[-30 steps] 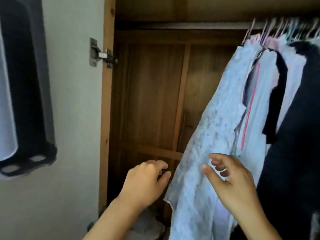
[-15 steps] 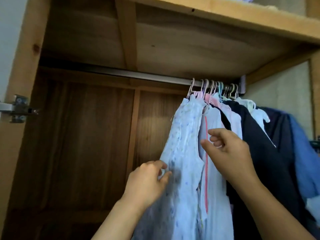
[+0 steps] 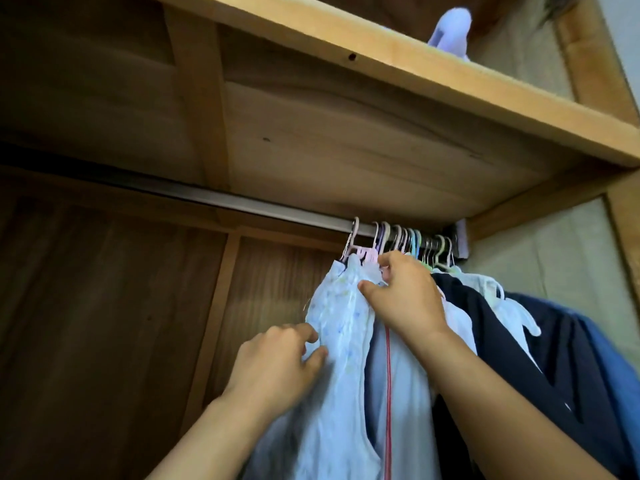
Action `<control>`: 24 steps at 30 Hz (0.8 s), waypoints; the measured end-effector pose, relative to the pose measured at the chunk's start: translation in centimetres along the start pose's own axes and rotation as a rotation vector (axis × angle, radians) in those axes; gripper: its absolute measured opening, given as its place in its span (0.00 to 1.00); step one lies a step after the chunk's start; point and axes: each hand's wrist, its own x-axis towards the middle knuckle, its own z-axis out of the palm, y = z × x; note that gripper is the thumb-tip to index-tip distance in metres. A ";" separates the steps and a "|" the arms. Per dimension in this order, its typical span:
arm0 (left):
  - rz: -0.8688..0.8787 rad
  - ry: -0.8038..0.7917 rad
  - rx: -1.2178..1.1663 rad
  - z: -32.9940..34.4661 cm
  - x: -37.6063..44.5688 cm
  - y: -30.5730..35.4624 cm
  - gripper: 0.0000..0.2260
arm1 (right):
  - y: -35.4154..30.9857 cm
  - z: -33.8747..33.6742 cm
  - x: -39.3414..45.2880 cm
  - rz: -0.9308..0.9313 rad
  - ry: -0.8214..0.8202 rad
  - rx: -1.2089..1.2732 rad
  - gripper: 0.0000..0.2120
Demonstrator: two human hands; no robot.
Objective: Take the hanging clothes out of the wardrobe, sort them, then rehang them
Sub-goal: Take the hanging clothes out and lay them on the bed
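A light blue speckled garment (image 3: 341,344) hangs at the left end of a tight row of clothes on the metal rail (image 3: 242,204). My left hand (image 3: 277,363) pinches its left edge between thumb and fingers. My right hand (image 3: 407,294) is up at its shoulder, just under the pastel hangers (image 3: 398,237), with thumb and curled fingers closed on the top of the garment. Behind it hang a white garment with a red stripe (image 3: 389,386), a dark navy garment (image 3: 491,344) and a blue shirt (image 3: 609,362).
A wooden shelf (image 3: 398,69) runs above the rail, with a lilac object (image 3: 452,27) on top. The rail's left half carries no hangers, with the brown wardrobe back panel (image 3: 104,323) behind it. The rail's bracket (image 3: 462,242) and side wall bound the right.
The view has tilted up from the wardrobe's lower part to the rail. My right hand rose from the garment's lower part to its shoulder by the hangers. My left hand stayed at the garment's edge.
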 end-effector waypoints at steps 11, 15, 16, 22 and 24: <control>-0.002 0.007 0.049 2.4 2.3 -1.2 0.15 | 0.5 0.1 1.5 0.089 -0.068 -0.315 0.10; -0.004 -0.022 0.024 2.2 1.9 -2.4 0.14 | 1.1 0.6 1.4 0.048 0.027 -0.318 0.07; -0.010 -0.028 0.016 2.1 1.8 -2.8 0.14 | 1.1 0.6 1.4 0.042 0.046 -0.295 0.08; -0.017 -0.028 0.030 0.6 1.2 -3.9 0.10 | 0.3 0.2 1.2 -0.007 0.128 -0.190 0.07; -0.023 -0.008 0.011 -0.1 0.6 -4.1 0.10 | 0.2 -0.1 0.3 -0.020 0.141 -0.192 0.07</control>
